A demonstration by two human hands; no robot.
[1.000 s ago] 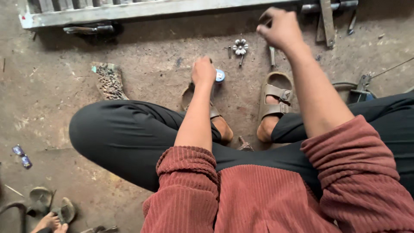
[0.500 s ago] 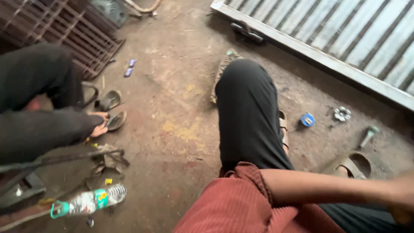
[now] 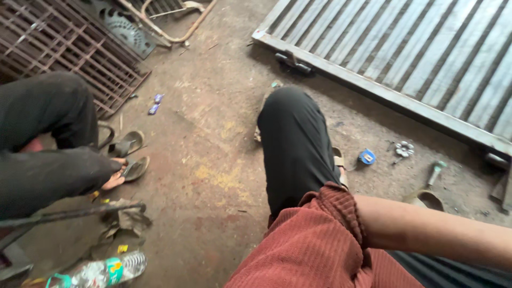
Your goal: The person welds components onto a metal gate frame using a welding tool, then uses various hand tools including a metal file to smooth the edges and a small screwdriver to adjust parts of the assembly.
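Note:
Neither of my hands shows in the head view. One forearm (image 3: 437, 232) comes out of a rolled red ribbed sleeve (image 3: 336, 213) and runs off the right edge, so its hand is hidden. My knee in black trousers (image 3: 293, 138) is raised in the middle. Past it, on the dirt floor, lie a small blue round object (image 3: 366, 157), a metal flower-shaped ornament (image 3: 404, 149) and a short metal piece (image 3: 436, 172). A tan sandal (image 3: 425, 200) sits just above my forearm.
A corrugated metal gate panel (image 3: 405, 53) lies flat at the upper right. Another person in black trousers sits at left, a bare foot (image 3: 114, 178) on a sandal. A metal grille (image 3: 69, 48), a dark rod (image 3: 69, 213), rags (image 3: 120, 224) and a plastic bottle (image 3: 101, 271) lie nearby.
The view has swung from my feet and both reaching hands to the left. Both hands have left the picture; the other person and the bottle came into view.

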